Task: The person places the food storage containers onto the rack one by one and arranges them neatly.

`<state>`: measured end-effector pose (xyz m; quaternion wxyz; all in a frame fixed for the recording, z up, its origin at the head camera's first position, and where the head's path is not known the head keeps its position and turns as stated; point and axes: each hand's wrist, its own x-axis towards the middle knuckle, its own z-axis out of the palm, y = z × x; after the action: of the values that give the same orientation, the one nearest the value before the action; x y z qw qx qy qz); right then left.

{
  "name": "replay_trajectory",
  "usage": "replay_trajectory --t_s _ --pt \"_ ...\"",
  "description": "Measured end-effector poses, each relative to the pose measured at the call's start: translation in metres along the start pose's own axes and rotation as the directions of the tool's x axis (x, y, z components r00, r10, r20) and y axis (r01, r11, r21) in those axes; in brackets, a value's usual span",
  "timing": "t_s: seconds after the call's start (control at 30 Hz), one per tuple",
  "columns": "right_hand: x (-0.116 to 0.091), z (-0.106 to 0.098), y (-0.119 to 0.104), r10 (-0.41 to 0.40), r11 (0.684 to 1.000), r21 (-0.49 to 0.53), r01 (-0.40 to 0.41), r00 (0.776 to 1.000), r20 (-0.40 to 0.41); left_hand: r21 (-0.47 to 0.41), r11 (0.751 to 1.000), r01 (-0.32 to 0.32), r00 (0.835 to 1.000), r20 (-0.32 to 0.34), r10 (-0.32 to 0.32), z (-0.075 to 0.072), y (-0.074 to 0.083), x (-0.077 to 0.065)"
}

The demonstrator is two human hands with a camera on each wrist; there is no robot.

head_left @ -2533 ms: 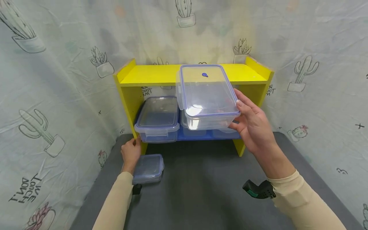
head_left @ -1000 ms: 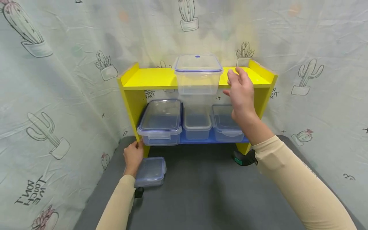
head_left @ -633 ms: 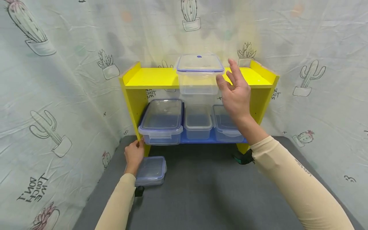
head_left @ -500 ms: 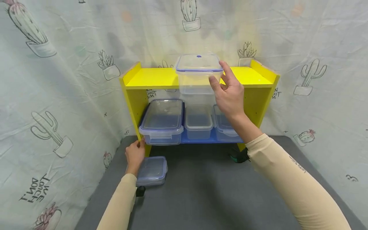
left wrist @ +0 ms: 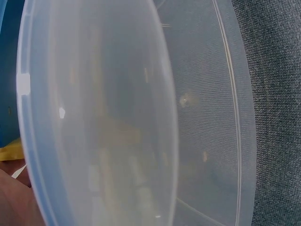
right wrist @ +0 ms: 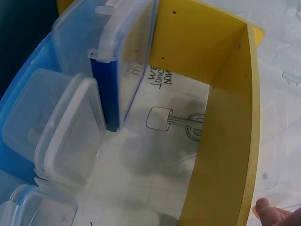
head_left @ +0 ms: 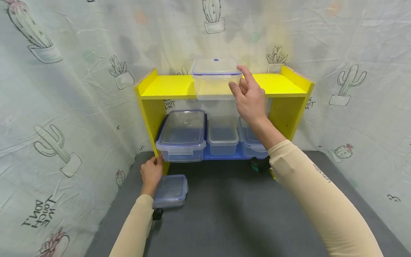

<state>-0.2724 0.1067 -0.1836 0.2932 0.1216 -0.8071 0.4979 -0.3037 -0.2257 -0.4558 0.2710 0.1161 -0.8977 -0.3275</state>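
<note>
A tall clear lidded box (head_left: 210, 84) with a blue-edged lid stands on the top board of a yellow shelf (head_left: 170, 85), its front near the board's front edge. My right hand (head_left: 252, 101) touches its right side, index finger at the lid's corner and thumb by the front face. In the right wrist view, only fingertips of the right hand (right wrist: 273, 216) show. Low on the shelf's left side panel, my left hand (head_left: 151, 175) grips the edge between fingers and thumb. A flat lidded box (head_left: 170, 191) lies on the table beside it, looming large in the left wrist view.
Three clear lidded containers line the blue lower board (head_left: 208, 157): a large box (head_left: 182, 128) at left, a narrower box (head_left: 223, 135) in the middle, and a box (head_left: 252, 139) at right, partly behind my right forearm. Patterned cloth (head_left: 80, 71) surrounds the grey table (head_left: 208, 221).
My right hand carried the tall box onto the top board and let go, then came back to its right side. The box has since shifted back and slightly left. My left hand stays put.
</note>
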Motion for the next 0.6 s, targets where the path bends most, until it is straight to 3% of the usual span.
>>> replay_trajectory --t_s 0.37,0.6 --pt "0.013 0.006 0.001 0.033 0.999 -0.03 -0.032 0.999 0.019 -0.021 1.0 -0.008 1.0 0.019 0.009 0.004 0.006 -0.003" --pt "0.02 0.026 -0.007 0.011 1.0 -0.021 -0.01 0.998 0.055 -0.038 0.999 -0.007 1.0 -0.022 0.006 0.0 0.001 -0.001"
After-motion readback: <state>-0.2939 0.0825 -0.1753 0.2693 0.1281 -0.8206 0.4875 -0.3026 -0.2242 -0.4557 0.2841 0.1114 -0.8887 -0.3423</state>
